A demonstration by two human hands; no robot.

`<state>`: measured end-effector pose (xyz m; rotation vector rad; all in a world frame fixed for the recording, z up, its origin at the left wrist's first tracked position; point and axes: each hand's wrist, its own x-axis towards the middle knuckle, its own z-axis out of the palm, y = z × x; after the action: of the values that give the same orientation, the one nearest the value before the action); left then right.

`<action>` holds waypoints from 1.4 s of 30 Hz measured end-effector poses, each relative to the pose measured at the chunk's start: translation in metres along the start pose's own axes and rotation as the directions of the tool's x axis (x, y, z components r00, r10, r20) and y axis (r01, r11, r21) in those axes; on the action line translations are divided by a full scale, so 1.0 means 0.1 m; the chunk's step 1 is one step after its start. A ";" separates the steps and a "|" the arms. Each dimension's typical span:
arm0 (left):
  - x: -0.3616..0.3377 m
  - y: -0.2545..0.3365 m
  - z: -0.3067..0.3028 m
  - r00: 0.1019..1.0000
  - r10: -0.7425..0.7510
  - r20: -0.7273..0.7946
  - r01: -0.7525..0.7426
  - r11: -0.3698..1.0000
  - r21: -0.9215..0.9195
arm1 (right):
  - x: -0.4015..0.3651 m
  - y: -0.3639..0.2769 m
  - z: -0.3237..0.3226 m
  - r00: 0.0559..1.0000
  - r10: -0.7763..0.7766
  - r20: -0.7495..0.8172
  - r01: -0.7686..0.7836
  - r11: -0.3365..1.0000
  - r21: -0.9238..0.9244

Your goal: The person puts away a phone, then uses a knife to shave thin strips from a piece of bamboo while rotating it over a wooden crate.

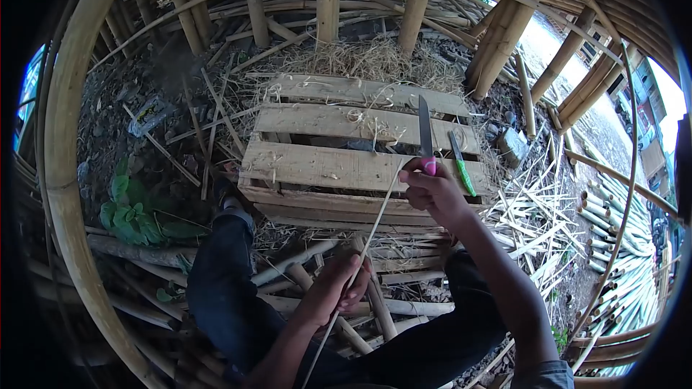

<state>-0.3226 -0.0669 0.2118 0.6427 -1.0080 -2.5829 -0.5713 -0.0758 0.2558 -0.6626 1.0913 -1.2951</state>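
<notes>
My right hand point(436, 191) is closed around the pink handle of a knife point(425, 130), its long blade pointing up and away from me over a wooden slatted crate point(310, 163). A thin, pale bamboo strip point(378, 223) runs slantwise from below my left hand up to the fingertips of my right hand. Lower down, between my knees, my left hand point(337, 289) has its fingers wrapped round that strip. To the right of my right hand, a second knife with a green handle point(463, 170) rests on the crate top.
Curly shavings point(375, 126) litter the crate. Split bamboo offcuts point(537, 220) cover the ground at right, near a stone block point(513, 145). Bundled bamboo poles point(620, 266) lie farther right. A curved bamboo pole point(63, 173) arches along the left. Leafy plants point(133, 216) grow beside my leg.
</notes>
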 end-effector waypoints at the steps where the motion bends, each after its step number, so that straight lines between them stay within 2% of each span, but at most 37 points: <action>1: 0.00 0.00 0.00 1.000 0.003 -0.001 -0.003 1.000 -0.005 | -0.01 -0.04 -0.03 0.998 -0.041 -0.044 0.038 0.996 -0.081; 2: 0.00 -0.01 -0.01 1.000 0.019 0.003 -0.019 1.000 0.017 | -0.02 -0.06 -0.03 0.993 -0.087 -0.084 0.072 0.984 -0.164; 4: 0.01 -0.02 -0.03 0.999 0.038 0.008 -0.038 0.999 0.036 | -0.06 -0.04 -0.01 0.996 -0.059 -0.063 0.046 0.979 -0.197; 6: 0.02 -0.03 -0.03 1.000 0.002 0.019 -0.002 1.000 0.014 | -0.09 0.07 0.04 1.000 -0.009 0.030 0.017 0.962 -0.273; 8: 0.02 -0.01 -0.01 1.000 0.004 0.010 -0.004 1.000 0.008 | -0.09 0.11 0.11 0.999 0.021 0.027 -0.014 0.974 -0.226; 10: 0.01 -0.01 0.02 1.000 0.005 0.000 -0.005 1.000 0.007 | -0.07 0.10 0.13 0.982 -0.156 -0.107 0.126 0.962 -0.241; 11: 0.01 -0.01 0.03 1.000 -0.013 -0.011 0.013 0.999 0.047 | -0.06 0.04 0.15 0.956 -0.212 -0.204 0.176 0.968 -0.181; 12: 0.01 0.00 0.04 0.999 -0.028 -0.020 0.030 0.996 0.087 | -0.04 -0.02 0.12 0.956 -0.213 -0.201 0.177 0.967 -0.183; 14: 0.07 -0.07 -0.07 0.998 -0.048 0.036 0.044 0.993 0.110 | -0.04 -0.15 0.02 0.910 -0.251 -0.331 0.186 0.959 -0.215; 15: 0.10 -0.10 -0.12 0.993 -0.075 0.090 0.062 0.989 0.135 | -0.03 -0.19 -0.04 0.904 -0.227 -0.361 0.099 0.935 -0.340; 16: 0.11 -0.12 -0.14 0.993 -0.072 0.091 0.059 0.989 0.134 | 0.00 -0.12 -0.13 0.905 -0.229 -0.359 0.101 0.934 -0.343; 17: 0.11 -0.14 -0.15 0.998 -0.054 0.025 0.051 0.994 0.101 | 0.04 0.03 -0.25 0.881 -0.398 -0.255 0.112 0.699 -0.707; 18: 0.11 -0.16 -0.16 0.998 -0.039 -0.043 0.042 0.997 0.066 | 0.01 0.08 -0.17 0.858 -0.506 -0.088 0.100 0.334 -0.937; 19: 0.10 -0.15 -0.15 0.998 -0.040 -0.046 0.043 0.997 0.063 | -0.08 0.14 -0.07 0.878 -0.478 -0.040 0.059 0.191 -0.980; 20: 0.08 -0.12 -0.13 0.997 -0.035 -0.064 0.038 0.998 0.049 | -0.16 0.15 0.08 0.944 -0.323 -0.064 -0.001 0.192 -0.981; 22: 0.07 -0.13 -0.12 0.996 -0.032 -0.084 0.035 0.999 0.031 | -0.21 0.38 0.17 0.964 -0.260 0.057 0.094 0.134 -0.987; 23: 0.08 -0.14 -0.13 0.993 0.010 -0.118 0.000 0.996 0.086 | -0.23 0.46 0.22 0.965 -0.257 0.058 0.095 0.134 -0.986; 25: 0.09 -0.15 -0.12 0.987 0.052 -0.149 -0.031 0.989 0.145 | -0.25 0.56 0.31 0.946 -0.221 0.239 0.247 0.009 -0.969; 27: 0.11 -0.16 -0.07 0.938 0.228 -0.259 -0.086 0.881 0.464 | -0.25 0.58 0.41 0.937 -0.210 0.279 0.278 -0.036 -0.960; 28: 0.11 -0.16 -0.07 0.939 0.228 -0.258 -0.085 0.880 0.467 | -0.25 0.58 0.43 0.928 -0.196 0.317 0.307 -0.081 -0.948; 30: 0.09 -0.15 -0.05 0.905 0.321 -0.279 -0.074 0.765 0.640 | -0.18 0.53 0.40 0.937 -0.207 0.282 0.265 -0.109 -0.958; 31: 0.08 -0.15 -0.03 0.905 0.320 -0.279 -0.073 0.764 0.641 | -0.12 0.50 0.35 0.944 -0.216 0.249 0.223 -0.138 -0.965; 32: 0.07 -0.17 0.01 0.910 0.335 -0.245 -0.086 0.729 0.680 | -0.03 0.42 0.20 0.885 -0.391 0.251 0.212 -0.141 -0.967; 33: 0.06 -0.19 0.04 0.914 0.349 -0.209 -0.101 0.692 0.715 | 0.04 0.23 0.09 0.899 -0.383 0.212 0.109 -0.272 -0.956; 34: 0.05 -0.20 0.07 0.914 0.350 -0.206 -0.105 0.693 0.713 | 0.12 0.19 0.00 0.875 -0.481 0.053 -0.017 -0.141 -0.990; 35: 0.06 -0.20 0.09 0.935 0.280 -0.219 -0.085 0.775 0.626 | 0.19 0.18 -0.22 0.824 -0.565 -0.035 -0.039 0.004 -0.999; 36: 0.07 -0.20 0.11 0.952 0.211 -0.222 -0.063 0.844 0.532 | 0.19 0.15 -0.29 0.802 -0.597 0.001 -0.039 -0.054 -0.998; 38: 0.09 -0.20 0.06 0.961 0.179 -0.209 -0.042 0.847 0.530 | 0.06 0.19 -0.27 0.834 -0.551 0.014 -0.012 -0.043 -0.999; 40: 0.09 -0.19 0.03 0.948 0.241 -0.207 -0.100 0.845 0.526 | -0.05 0.31 -0.10 0.929 -0.364 0.071 0.077 0.002 -0.997; 41: 0.09 -0.18 0.02 0.926 0.309 -0.215 -0.115 0.776 0.621 | -0.10 0.43 0.03 0.916 -0.381 0.128 0.140 0.004 -0.990; 42: 0.09 -0.17 0.01 0.926 0.307 -0.218 -0.111 0.776 0.621 | -0.12 0.50 0.13 0.959 -0.258 0.114 0.135 0.064 -0.989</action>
<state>-0.3330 -0.0584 0.1982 0.9790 -1.6873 -1.8586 -0.5377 -0.0561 0.2202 -1.8872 2.0342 -0.5374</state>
